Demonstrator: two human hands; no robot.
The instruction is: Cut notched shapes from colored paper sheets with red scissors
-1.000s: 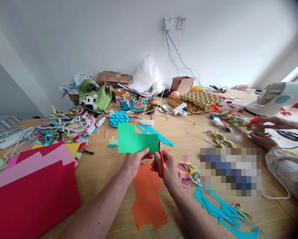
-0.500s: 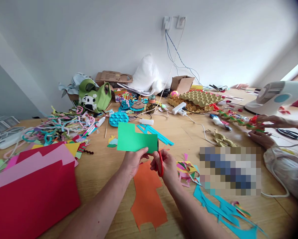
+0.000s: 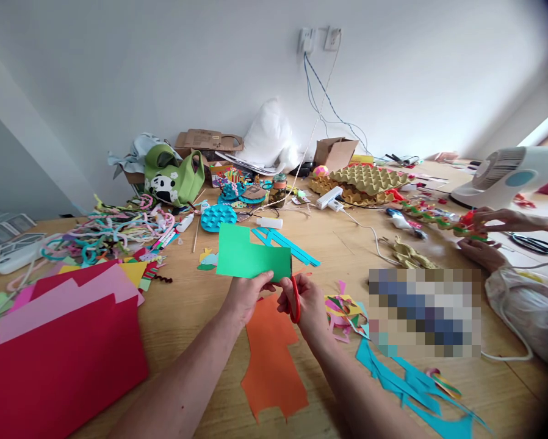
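A green sheet of paper [image 3: 244,259], with a notch out of its upper right, is held up in front of me. My left hand [image 3: 249,296] pinches its lower edge, thumb on top. In my right hand [image 3: 306,302] are red-handled scissors [image 3: 295,300], their dark blades upright along the sheet's right edge; how far the blades are apart is hard to see. Beneath both hands an orange sheet of paper [image 3: 274,366] with cut-out edges lies on the wooden table [image 3: 196,372].
Red and pink sheets [image 3: 72,360] are stacked at left, below a heap of pipe cleaners [image 3: 113,225]. Blue scraps [image 3: 406,384] lie at right. Behind stand a green panda bag [image 3: 176,177] and egg trays [image 3: 365,180]. Another person's hands [image 3: 489,235] work near a white fan [image 3: 507,174].
The green sheet has shifted very slightly to the right and tilted a little. Both my hands keep their hold. The other person's hands have moved slightly.
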